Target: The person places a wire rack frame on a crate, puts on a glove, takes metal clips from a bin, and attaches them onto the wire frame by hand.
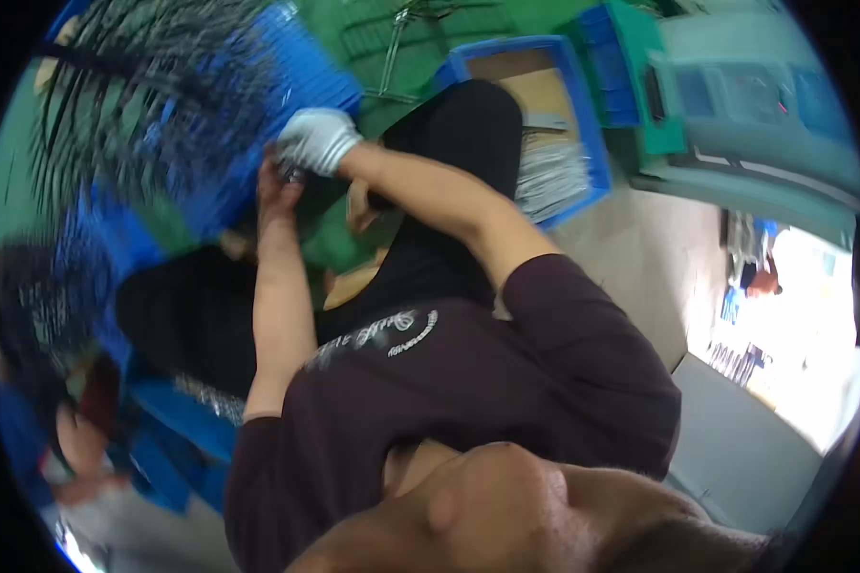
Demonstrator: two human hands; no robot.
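Note:
In the head view my left hand [279, 189], bare, and my right hand [317, 141], in a white knit glove, meet in front of my knees. Their fingers are closed together around a small, dark, shiny piece [292, 176]. Blur and the fingers hide its kind. Just beyond and left of the hands is a large blurred heap of thin black wire-like parts [153, 95], over blue crates [306, 72].
A blue bin [597, 162] at right holds cardboard and many thin silvery strips [556, 181]. Green and blue crates [631, 76] stand behind it. A wire rack [392, 57] stands ahead. Another person [81, 444] is at lower left, beside dark parts.

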